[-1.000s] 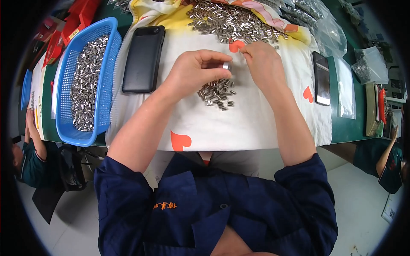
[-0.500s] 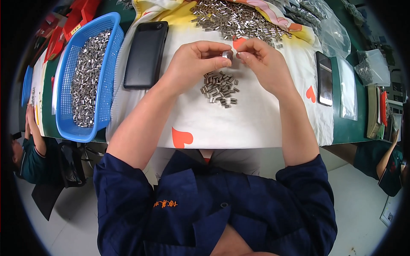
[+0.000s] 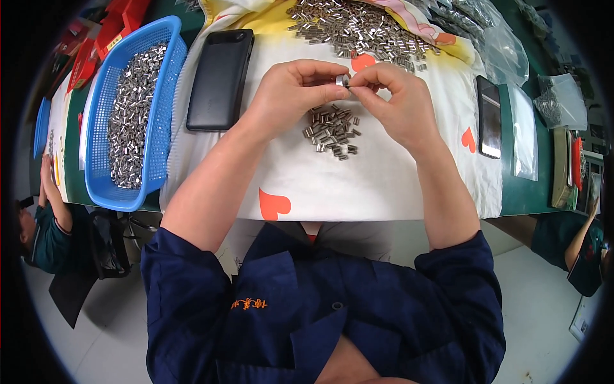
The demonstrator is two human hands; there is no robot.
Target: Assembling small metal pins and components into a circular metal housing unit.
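My left hand (image 3: 291,96) is closed, thumb and fingertips pinching a small, rounded silver metal piece (image 3: 341,80). Against that piece rest the thumb and forefinger of my right hand (image 3: 400,105), pressed together; whatever is between them is too small to make out. Just below both hands, a small heap of short metal cylinders (image 3: 331,133) lies on the white cloth (image 3: 384,185) with red hearts. A much larger pile of the same kind of cylinders (image 3: 358,32) spreads over the cloth beyond my hands.
On the left stands a blue plastic basket (image 3: 96,153) full of metal cylinders. A black power bank (image 3: 219,80) lies beside it. To the right are a phone (image 3: 488,118), a clear plastic bag (image 3: 523,137) and more bags (image 3: 502,51). Other people sit at both sides.
My right hand has moved left, so its fingertips now meet the silver piece in my left hand. A gap separated them before. The left hand has hardly moved.
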